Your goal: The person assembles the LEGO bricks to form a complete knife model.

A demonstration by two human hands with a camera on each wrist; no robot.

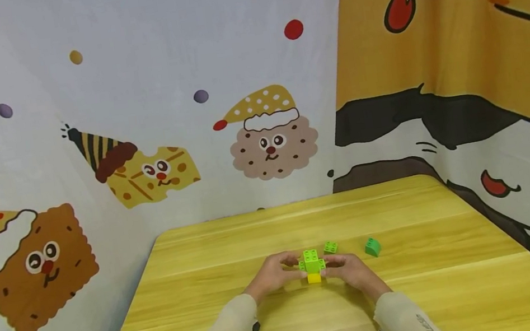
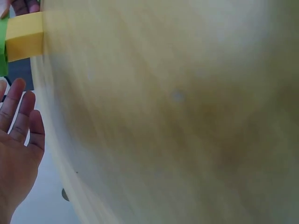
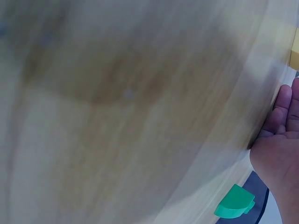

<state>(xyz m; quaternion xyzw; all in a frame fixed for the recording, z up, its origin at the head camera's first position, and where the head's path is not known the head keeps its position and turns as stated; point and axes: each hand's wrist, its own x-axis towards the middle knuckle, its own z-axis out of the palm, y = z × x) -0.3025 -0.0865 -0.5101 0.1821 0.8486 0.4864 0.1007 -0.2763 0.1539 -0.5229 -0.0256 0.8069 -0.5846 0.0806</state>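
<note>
A small stack of toy bricks (image 1: 311, 263) stands upright between my two hands, with a yellow brick (image 1: 314, 278) at the bottom and lime green bricks above it, some jutting out at both sides. My left hand (image 1: 276, 272) pinches the stack's left side, thumb in front and fingers behind. My right hand (image 1: 352, 270) pinches its right side in the same way. In the left wrist view the yellow brick (image 2: 25, 36) and a green strip show at the edge, and the left hand's outer fingers (image 2: 21, 121) extend straight. The right wrist view cuts off most of the right hand (image 3: 280, 154).
On the wooden table (image 1: 197, 265), a lime green brick (image 1: 330, 247) lies just behind the right hand. Farther right is a darker green curved brick (image 1: 372, 247), also in the right wrist view. A printed curtain (image 1: 143, 92) hangs behind the table.
</note>
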